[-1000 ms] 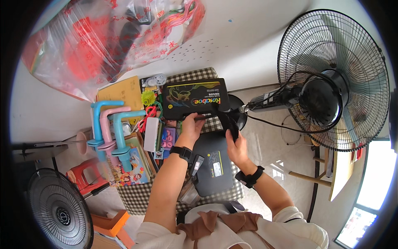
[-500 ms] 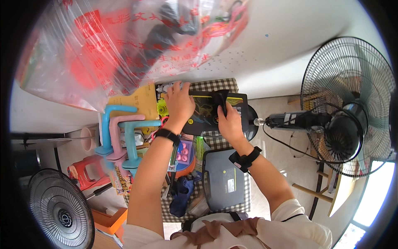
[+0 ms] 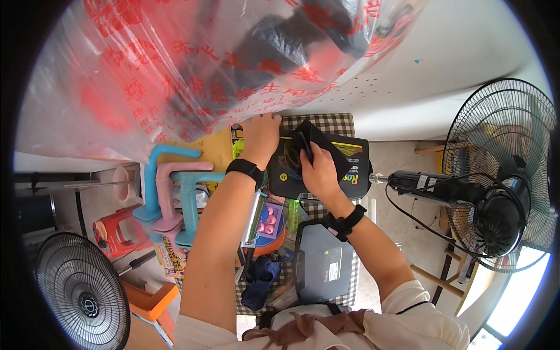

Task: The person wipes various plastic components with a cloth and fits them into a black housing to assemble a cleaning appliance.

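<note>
My right hand (image 3: 318,172) is closed around a black, thin folded thing (image 3: 329,154) with a floppy flap. It is above a flat black case (image 3: 357,166) with a yellow edge line and colourful print. My left hand (image 3: 261,139) reaches to the far edge of the table, left of the case. Its fingers are stretched out with nothing visible in them, near a yellow-green object (image 3: 238,148) and a brown-yellow envelope (image 3: 213,146). A black band sits on each wrist.
A large clear plastic bag (image 3: 233,64) with red print hangs over the far side. Blue (image 3: 153,181), pink (image 3: 169,195) and teal (image 3: 188,201) stands rise at left. A grey case (image 3: 324,262) and dark blue cloth (image 3: 261,280) lie nearer. Fans stand right (image 3: 501,175) and left (image 3: 84,294).
The black thing in my right hand has tilted and spread leftward, showing more of its flap. My view has shifted; the bag fills more of the picture.
</note>
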### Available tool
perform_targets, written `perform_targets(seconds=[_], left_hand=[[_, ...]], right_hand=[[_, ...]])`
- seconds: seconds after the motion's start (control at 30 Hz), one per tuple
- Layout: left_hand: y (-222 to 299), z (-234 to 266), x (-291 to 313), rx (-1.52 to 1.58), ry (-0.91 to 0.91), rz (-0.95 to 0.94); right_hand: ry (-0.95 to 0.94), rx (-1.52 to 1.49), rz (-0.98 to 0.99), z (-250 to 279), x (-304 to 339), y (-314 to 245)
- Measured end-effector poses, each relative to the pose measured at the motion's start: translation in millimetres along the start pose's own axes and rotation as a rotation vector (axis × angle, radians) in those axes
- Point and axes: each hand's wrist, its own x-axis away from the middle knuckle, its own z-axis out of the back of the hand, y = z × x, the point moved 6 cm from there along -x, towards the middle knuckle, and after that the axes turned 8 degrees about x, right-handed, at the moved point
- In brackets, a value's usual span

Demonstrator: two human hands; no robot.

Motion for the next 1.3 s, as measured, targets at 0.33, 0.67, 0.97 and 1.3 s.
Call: perform_targets(seconds=[0.33, 0.67, 0.97, 1.3], left_hand=[[34, -9, -8, -0.405, -0.023, -0.151], [17, -16, -5, -0.522, -0.368, 0.03], [-11, -1, -7, -0.21, -0.356, 0.323], [-33, 24, 8, -0.029, -0.176, 0.273]], right_hand=[[0.043, -0.085, -0.052, -14, -7, 13], [-0.01, -0.209, -0.256, -18, -28, 24], [-0.084, -0.14, -0.126, -29, -33, 15], [-0.147, 0.134, 0.032, -55, -53, -19]])
